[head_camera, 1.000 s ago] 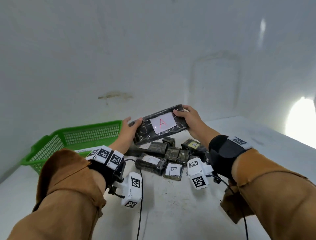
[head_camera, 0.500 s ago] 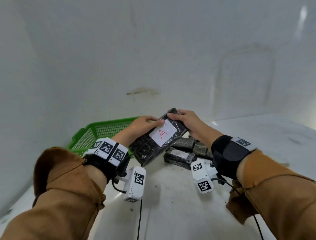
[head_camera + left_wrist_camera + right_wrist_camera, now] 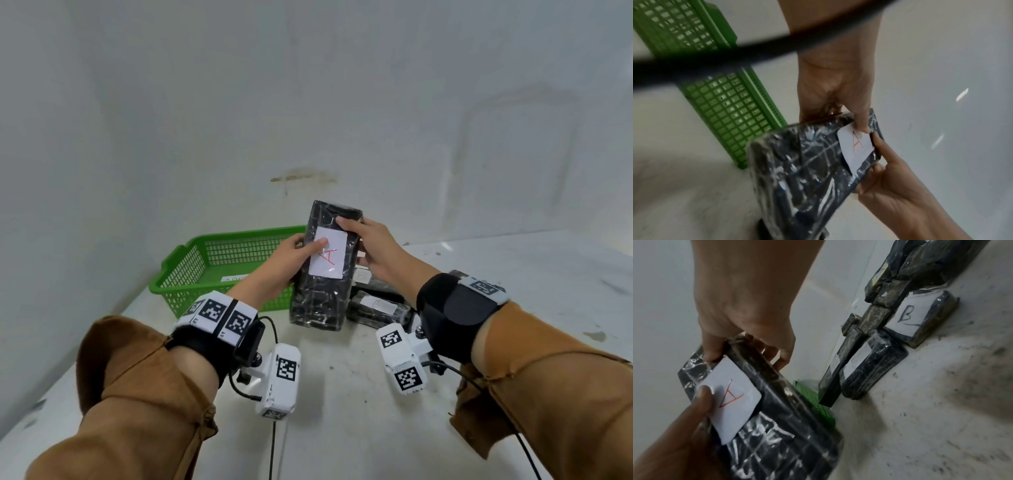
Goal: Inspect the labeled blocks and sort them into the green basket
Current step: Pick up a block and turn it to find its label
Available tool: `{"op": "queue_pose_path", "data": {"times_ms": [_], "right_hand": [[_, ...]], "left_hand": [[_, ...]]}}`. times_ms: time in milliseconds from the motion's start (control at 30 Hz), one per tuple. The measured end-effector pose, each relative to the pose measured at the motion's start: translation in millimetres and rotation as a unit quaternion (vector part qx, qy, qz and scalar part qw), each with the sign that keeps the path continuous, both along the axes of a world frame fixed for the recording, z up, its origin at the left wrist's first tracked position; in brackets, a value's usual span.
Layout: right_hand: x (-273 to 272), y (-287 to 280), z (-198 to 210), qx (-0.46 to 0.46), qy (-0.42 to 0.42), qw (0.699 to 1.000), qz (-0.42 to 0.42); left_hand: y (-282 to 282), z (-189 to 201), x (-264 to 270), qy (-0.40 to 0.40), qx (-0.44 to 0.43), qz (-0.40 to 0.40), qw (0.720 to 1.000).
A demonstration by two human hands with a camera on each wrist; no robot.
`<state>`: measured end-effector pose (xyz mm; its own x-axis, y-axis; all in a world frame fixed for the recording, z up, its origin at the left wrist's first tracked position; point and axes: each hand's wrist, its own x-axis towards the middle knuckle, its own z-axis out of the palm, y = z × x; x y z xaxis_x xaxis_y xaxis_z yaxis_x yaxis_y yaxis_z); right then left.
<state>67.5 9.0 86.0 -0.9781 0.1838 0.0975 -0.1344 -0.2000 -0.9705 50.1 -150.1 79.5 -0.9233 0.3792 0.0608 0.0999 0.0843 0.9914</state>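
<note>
I hold a long black plastic-wrapped block [image 3: 320, 301] upright above the table, its white label with a red "A" [image 3: 328, 257] facing me. My left hand [image 3: 301, 251] grips its left edge, thumb on the label. My right hand [image 3: 359, 240] grips the top right edge, fingers curled behind it. The left wrist view shows the block [image 3: 807, 170] beside the green basket [image 3: 731, 104]. In the right wrist view the block [image 3: 777, 426] fills the lower left. The green basket [image 3: 219, 260] stands just left of and behind the block.
Several more wrapped blocks [image 3: 376, 305] lie on the white table [image 3: 342, 411] right of the held one; two show a "B" label [image 3: 908, 316]. A white paper strip lies inside the basket. A white wall stands close behind.
Both hands have turned the "A" block from lying crosswise to standing on end. It has shifted left, nearer the basket. My left thumb has moved onto the label.
</note>
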Motion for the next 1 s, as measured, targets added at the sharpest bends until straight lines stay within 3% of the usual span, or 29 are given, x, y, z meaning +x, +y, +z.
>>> {"op": "queue_pose_path", "data": {"times_ms": [167,333,533,767,1000], "right_hand": [[-0.2,-9.3,-5.4,-0.011,-0.001,1.000,0.003],[8.0,-21.0,-18.0,0.016,-0.039,0.997,0.063],[9.3,-23.7,-26.8,-0.048,-0.045,0.997,0.041],[15.9,-29.5,-43.2,0.018,-0.098,0.989,0.112],[14.9,-22.7,-48.4,-0.018,-0.091,0.992,0.083]], "left_hand": [[0.4,-13.2,5.2,-0.018,0.040,0.027,0.999],[-1.6,-10.4,1.0,-0.002,0.113,0.092,0.989],[-4.9,-15.2,1.9,-0.036,0.103,0.070,0.992],[-5.7,-18.3,-4.9,-0.059,0.180,0.119,0.975],[-2.2,-33.2,0.2,-0.038,0.106,0.095,0.989]]}}
